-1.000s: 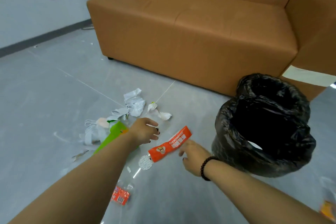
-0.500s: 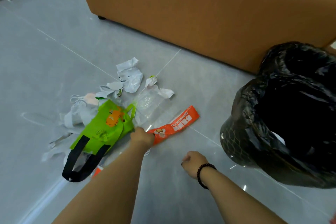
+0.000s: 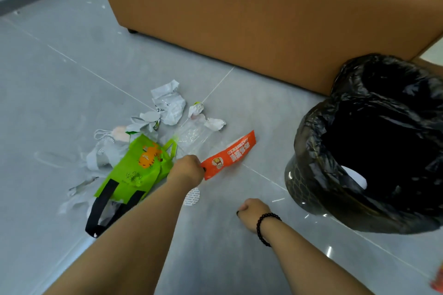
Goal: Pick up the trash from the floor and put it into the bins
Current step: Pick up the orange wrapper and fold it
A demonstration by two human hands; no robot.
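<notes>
While we're pinching the orange wrapper (image 3: 229, 154) by its near-left end w/ the left hand (image 3: 189, 170), the rest of it is sticking out free, so it's probably going to flop or twist as we're swinging it over. It's thin and slick by the look of it, and a grip this close to the edge could be slipping, esp. if we're moving fast. Its long axis is running from lower left up to upper right, w/ the far end pointing toward the sofa (image 3: 263, 19) and roughly bin-ward. It's sitting at or just off the floor, between the green bag (image 3: 139, 170) and the bin (image 3: 374, 151), which is standing well apart to the right. We're risking a drop short of the rim, since the liner is sagging inward. The right hand (image 3: 251, 213) is curling into a loose fist, holding nothing, near the floor. Clear film (image 3: 194, 136) is lying just behind the wrapper and might be dragging along.
</notes>
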